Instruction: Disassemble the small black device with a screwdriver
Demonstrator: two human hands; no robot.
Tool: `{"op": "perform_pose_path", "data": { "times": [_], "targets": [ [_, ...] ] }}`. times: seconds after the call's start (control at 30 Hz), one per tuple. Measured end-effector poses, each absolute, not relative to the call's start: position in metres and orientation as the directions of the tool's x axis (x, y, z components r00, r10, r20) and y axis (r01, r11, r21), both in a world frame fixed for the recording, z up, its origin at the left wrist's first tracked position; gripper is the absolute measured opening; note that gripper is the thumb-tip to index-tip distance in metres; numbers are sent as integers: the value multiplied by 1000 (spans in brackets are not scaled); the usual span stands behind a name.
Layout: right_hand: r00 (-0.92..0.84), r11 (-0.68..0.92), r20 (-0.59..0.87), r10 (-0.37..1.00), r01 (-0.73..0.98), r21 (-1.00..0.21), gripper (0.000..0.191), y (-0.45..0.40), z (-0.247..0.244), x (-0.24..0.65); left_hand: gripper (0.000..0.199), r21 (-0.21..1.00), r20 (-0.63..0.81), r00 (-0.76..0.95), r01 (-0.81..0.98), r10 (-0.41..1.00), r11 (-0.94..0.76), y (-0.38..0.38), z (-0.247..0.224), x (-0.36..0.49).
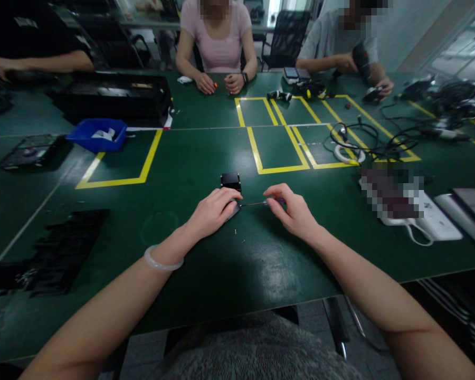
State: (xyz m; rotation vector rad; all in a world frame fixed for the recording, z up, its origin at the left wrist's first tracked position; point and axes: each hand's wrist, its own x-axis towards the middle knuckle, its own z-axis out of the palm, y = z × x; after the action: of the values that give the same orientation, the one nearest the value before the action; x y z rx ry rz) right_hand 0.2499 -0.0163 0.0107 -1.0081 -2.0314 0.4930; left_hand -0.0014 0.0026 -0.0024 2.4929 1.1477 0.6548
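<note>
My left hand [216,211] is closed on a small dark flat part [231,211] at the middle of the green table [206,274]. A thin screwdriver [257,203] lies level, its tip at the right end of that part. The fingers of my right hand [291,208] are closed round the screwdriver's handle, which they partly hide. Just beyond my left fingers sits a black block [230,181] with light spots at its corners. Two tiny screws [235,231] lie on the table in front of my left hand.
Blue tray [77,138] and black casing [114,100] stand back left. Black parts [67,248] lie left. Cables [380,140], a white power bank [435,216] and blurred items lie right. Yellow tape [283,170] marks the table. People sit across, one holding a dark tool.
</note>
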Motion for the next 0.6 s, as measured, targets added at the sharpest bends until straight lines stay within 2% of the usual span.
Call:
{"op": "perform_pose_path", "data": {
  "times": [0.6],
  "targets": [
    [-361, 581, 456, 814, 494, -647, 12, -15, 10, 251, 28, 465, 267, 570, 630, 777, -622, 3, -2, -1]
  ]
}}
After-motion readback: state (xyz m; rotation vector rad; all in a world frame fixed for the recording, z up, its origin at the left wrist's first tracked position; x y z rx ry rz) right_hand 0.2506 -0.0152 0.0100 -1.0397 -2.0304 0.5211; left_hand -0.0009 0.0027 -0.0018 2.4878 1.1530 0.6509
